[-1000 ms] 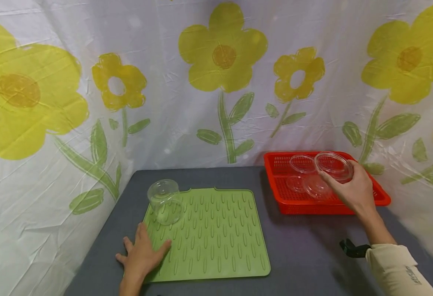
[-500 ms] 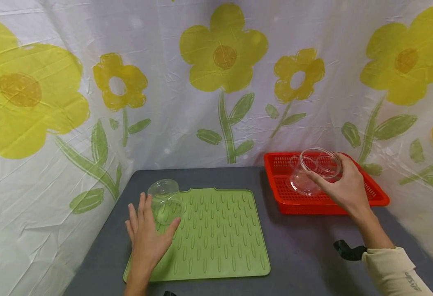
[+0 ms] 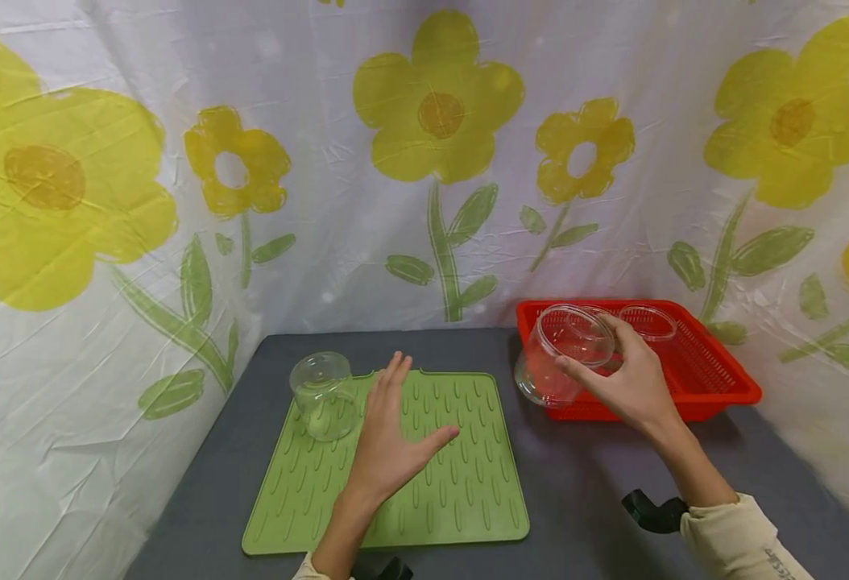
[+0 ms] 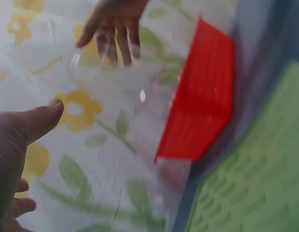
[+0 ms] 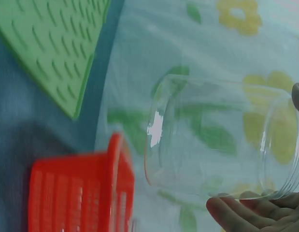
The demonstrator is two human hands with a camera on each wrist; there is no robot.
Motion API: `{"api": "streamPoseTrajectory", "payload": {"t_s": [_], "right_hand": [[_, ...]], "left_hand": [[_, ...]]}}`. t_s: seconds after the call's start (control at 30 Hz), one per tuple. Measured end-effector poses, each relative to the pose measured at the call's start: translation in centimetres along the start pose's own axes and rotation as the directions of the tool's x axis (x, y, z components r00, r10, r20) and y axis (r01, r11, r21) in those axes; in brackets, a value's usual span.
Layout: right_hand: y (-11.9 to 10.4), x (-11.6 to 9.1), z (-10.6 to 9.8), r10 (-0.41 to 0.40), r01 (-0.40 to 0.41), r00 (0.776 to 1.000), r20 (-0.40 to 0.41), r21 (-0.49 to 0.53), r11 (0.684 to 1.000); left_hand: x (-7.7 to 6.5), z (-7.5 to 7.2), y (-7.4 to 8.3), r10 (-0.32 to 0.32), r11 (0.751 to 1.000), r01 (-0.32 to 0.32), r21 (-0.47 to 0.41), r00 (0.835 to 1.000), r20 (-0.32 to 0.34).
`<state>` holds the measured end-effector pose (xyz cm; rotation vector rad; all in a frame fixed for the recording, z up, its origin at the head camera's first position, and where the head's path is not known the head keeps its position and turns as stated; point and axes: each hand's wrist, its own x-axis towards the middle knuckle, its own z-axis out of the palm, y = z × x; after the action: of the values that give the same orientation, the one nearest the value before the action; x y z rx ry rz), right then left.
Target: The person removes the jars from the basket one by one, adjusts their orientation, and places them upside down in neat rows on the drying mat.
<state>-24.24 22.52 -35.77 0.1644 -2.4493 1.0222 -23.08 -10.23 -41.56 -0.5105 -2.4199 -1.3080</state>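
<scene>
My right hand (image 3: pixel 635 383) grips a clear, wide-mouthed jar (image 3: pixel 557 366) near its rim, mouth end up and tilted. In the head view the jar overlaps the left end of the red basket (image 3: pixel 718 374). The right wrist view shows the see-through jar (image 5: pixel 212 140) with fingertips (image 5: pixel 226 210) at its threaded neck. My left hand (image 3: pixel 388 451) is over the green mat (image 3: pixel 461 491), thumb spread from straight fingers, holding nothing. Left of it, a second clear jar (image 3: pixel 325 399) stands on the mat's back left corner.
Another clear jar (image 3: pixel 648 322) is in the red basket at the back right. The dark grey table (image 3: pixel 577 499) runs around the ridged mat, and a white curtain (image 3: pixel 308 201) with yellow flowers hangs close behind.
My right hand has lifted the jar from the basket and carried it left. My left hand has moved right, away from the standing jar, across the mat.
</scene>
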Motion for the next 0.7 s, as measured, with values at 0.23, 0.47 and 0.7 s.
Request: {"api": "streamPoseTrajectory", "payload": {"t_s": [0.23, 0.47, 0.7], "right_hand": [[-1.9, -1.4, 2.2, -0.038, 0.033, 0.993, 0.116, 0.046, 0.998], [-3.0, -2.8, 4.2, -0.062, 0.042, 0.972, 0.225, 0.095, 0.995], [-3.5, -4.0, 5.3, -0.105, 0.074, 0.967, 0.234, 0.137, 0.988]], "left_hand": [[1.4, 1.7, 2.3, -0.046, 0.982, 0.078, -0.173, 0.983, 0.178], [1.7, 3.2, 2.9, -0.072, 0.977, 0.125, -0.17, 0.955, 0.287], [1.0, 4.3, 2.9, -0.064, 0.965, 0.13, -0.23, 0.96, 0.273]]}}
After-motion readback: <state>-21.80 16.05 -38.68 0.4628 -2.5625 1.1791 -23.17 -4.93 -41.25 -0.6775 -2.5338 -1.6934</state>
